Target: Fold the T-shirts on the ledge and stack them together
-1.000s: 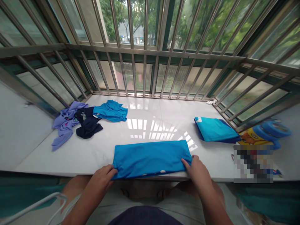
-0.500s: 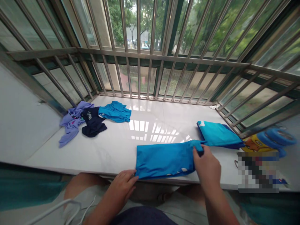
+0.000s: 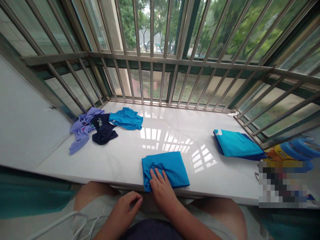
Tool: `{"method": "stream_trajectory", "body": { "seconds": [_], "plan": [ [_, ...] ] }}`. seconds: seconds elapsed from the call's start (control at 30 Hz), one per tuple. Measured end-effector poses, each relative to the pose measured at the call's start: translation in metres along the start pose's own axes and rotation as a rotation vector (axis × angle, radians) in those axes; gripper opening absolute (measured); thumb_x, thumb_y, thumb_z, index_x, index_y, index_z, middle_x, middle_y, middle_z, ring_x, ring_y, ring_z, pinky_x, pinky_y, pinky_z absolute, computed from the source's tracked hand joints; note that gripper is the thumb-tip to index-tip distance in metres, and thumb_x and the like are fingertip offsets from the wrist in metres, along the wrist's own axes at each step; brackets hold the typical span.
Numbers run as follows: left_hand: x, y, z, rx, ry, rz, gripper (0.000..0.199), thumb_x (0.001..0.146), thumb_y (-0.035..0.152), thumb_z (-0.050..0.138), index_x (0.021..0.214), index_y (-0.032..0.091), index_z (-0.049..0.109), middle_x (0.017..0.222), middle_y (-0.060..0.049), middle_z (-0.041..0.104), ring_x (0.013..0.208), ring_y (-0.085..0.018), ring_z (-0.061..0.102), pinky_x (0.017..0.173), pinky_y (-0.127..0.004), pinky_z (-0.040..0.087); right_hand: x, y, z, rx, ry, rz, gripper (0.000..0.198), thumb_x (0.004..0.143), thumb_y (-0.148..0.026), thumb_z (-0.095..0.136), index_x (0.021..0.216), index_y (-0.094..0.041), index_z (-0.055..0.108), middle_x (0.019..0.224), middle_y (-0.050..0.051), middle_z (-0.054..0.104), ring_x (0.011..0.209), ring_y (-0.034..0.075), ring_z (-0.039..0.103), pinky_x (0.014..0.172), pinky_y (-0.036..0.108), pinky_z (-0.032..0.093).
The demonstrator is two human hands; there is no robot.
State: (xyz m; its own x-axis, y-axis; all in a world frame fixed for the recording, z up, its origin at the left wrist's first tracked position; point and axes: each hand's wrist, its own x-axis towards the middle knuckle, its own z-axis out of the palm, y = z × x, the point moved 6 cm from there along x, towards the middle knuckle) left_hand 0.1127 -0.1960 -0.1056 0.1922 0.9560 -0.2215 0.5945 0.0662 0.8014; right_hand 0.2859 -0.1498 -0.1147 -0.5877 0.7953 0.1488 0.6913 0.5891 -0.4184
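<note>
A blue garment [image 3: 175,168], folded into a compact block, lies at the front edge of the white ledge. My right hand [image 3: 162,190] presses on its left part with the fingers spread, and the cloth wrinkles under the fingertips. Below the garment's left corner, apart from it, is my left hand [image 3: 128,206]. Its fingers are loosely curled, the thumb tip close to the forefinger, and nothing shows between them. To the right rests a folded stack of turquoise and dark blue cloth [image 3: 240,144].
Unfolded clothes lie at the left: a purple garment [image 3: 83,128], a dark navy one [image 3: 103,131] and a blue one [image 3: 127,119]. A blue and yellow container [image 3: 291,150] stands at the right by the wall. Metal window bars [image 3: 162,60] border the white ledge [image 3: 120,163].
The garment's right part has been folded over to the left, roughly halving its length. My right hand moved left and now presses on top; my left hand let go of the corner.
</note>
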Motion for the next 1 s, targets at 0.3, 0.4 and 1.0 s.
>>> {"method": "stream_trajectory", "body": {
  "seconds": [0.3, 0.4, 1.0],
  "plan": [
    [0.014, 0.01, -0.012, -0.068, 0.063, -0.014, 0.038, 0.099, 0.057, 0.058, 0.106, 0.03, 0.084, 0.112, -0.007, 0.084, 0.108, -0.029, 0.076, 0.097, -0.037, 0.06, -0.013, 0.117, -0.111, 0.707, 0.651, 0.806, 0.061, 0.11, -0.062, 0.031, 0.149, -0.021, 0.055, 0.121, 0.014, 0.078, 0.112, 0.028, 0.076, 0.093, 0.042, 0.064],
    [0.017, 0.01, -0.013, -0.091, 0.057, -0.027, 0.039, 0.097, 0.057, 0.059, 0.111, 0.031, 0.085, 0.118, -0.008, 0.084, 0.114, -0.03, 0.076, 0.103, -0.038, 0.059, -0.033, 0.154, -0.153, 0.855, 0.908, 0.848, 0.071, 0.107, -0.067, 0.033, 0.159, -0.02, 0.044, 0.134, 0.014, 0.074, 0.119, 0.027, 0.075, 0.093, 0.04, 0.065],
    [0.021, -0.054, 0.053, -0.617, -0.029, -0.385, 0.091, 0.068, 0.091, 0.072, 0.124, 0.019, 0.077, 0.129, -0.017, 0.08, 0.119, -0.036, 0.076, 0.099, -0.047, 0.062, 0.018, 0.005, -0.013, -0.063, -0.042, 0.083, 0.049, 0.104, -0.023, 0.062, 0.153, -0.022, 0.062, 0.169, 0.013, 0.049, 0.157, 0.041, 0.045, 0.125, 0.068, 0.04]
  ]
}}
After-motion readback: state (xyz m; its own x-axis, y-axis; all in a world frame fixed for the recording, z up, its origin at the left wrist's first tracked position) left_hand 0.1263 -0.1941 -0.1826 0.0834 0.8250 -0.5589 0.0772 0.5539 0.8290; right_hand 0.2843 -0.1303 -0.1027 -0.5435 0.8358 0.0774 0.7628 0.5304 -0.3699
